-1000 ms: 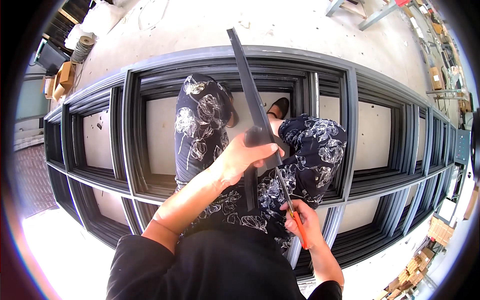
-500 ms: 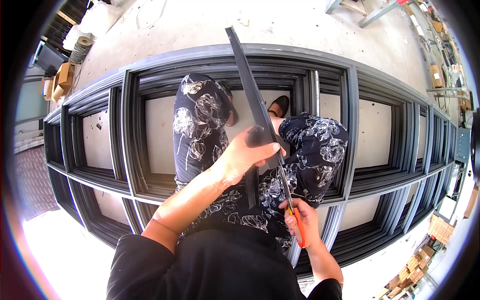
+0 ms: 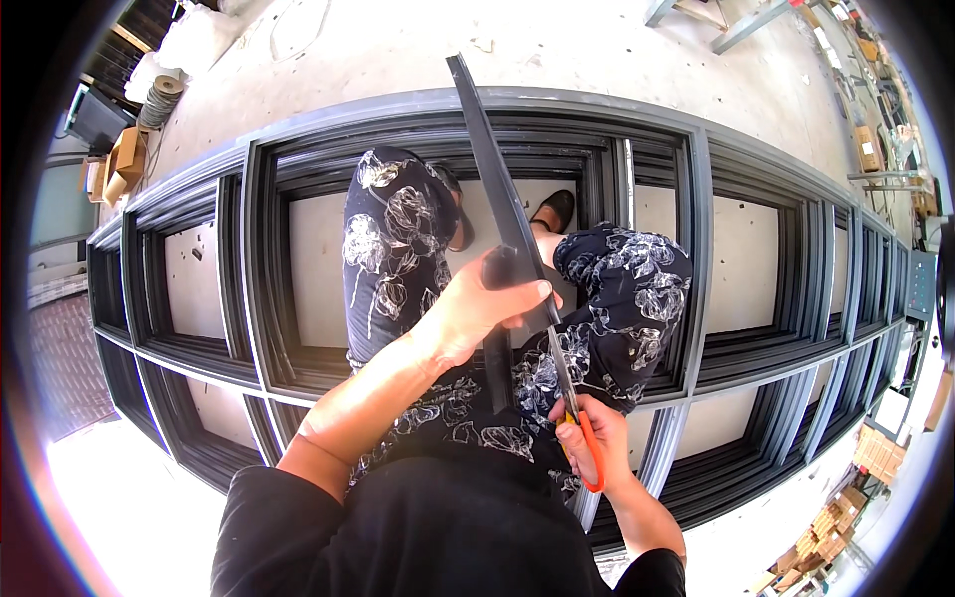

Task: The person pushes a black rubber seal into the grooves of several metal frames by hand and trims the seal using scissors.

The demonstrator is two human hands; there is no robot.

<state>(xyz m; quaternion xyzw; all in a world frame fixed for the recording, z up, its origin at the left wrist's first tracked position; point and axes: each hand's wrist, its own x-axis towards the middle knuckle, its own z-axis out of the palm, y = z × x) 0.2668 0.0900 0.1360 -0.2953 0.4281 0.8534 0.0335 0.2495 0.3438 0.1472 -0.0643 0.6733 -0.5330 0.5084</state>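
Observation:
My left hand (image 3: 477,306) is closed around a long, dark, flat strip (image 3: 489,149) with a narrow raised edge. The strip tilts up and away between my knees; its far tip overlaps the rear frame edge in view. In my right hand (image 3: 605,438) is a pair of scissors (image 3: 591,454) with orange handles. Its blades point away from me and meet the strip's edge just below my left thumb. How far apart the blades are, I cannot make out. A darker part hanging beneath my left hand, over my lap, is partly covered.
Stacked dark grey metal frames (image 3: 699,269) with rectangular openings surround my legs. One shoe (image 3: 557,207) shows on the floor inside an opening. Cardboard boxes (image 3: 126,164) and a cord spool (image 3: 161,99) stand at the far left. More cartons (image 3: 831,522) lie at the lower right.
My right hand and the scissors have shifted slightly left. My left hand has also edged slightly left, while the strip stays almost in place.

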